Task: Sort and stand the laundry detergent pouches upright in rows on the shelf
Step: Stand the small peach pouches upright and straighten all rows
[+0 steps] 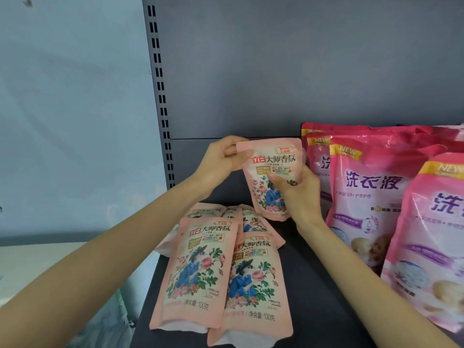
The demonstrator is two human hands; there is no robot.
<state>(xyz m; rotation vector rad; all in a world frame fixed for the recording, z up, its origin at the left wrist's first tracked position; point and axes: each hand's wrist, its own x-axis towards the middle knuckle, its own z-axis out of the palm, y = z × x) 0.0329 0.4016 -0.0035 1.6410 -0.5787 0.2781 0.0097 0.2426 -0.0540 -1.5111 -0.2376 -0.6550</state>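
Standing upright over the dark shelf (313,285), the small pink pouch (270,172) sits between both hands. Print: red logo, roses, a blue-dressed figure. The left hand (221,159) pinches its top left corner, fingers closed tight. The right hand (298,194) grips its right edge, thumb across the front. Other small pouches (200,272) lie flat and overlapping just below. Large pink pouches (364,197) stand at right.

Small pink pouch (272,177), centre: upright, left hand (223,156) pinching its 10 o'clock corner, right hand (298,194) gripping its 4 o'clock side. Matching pouches (200,270), 6 o'clock: flat, overlapping on dark shelf (313,285). Large magenta pouches (371,187), 3 o'clock: standing, in overlapping rows.
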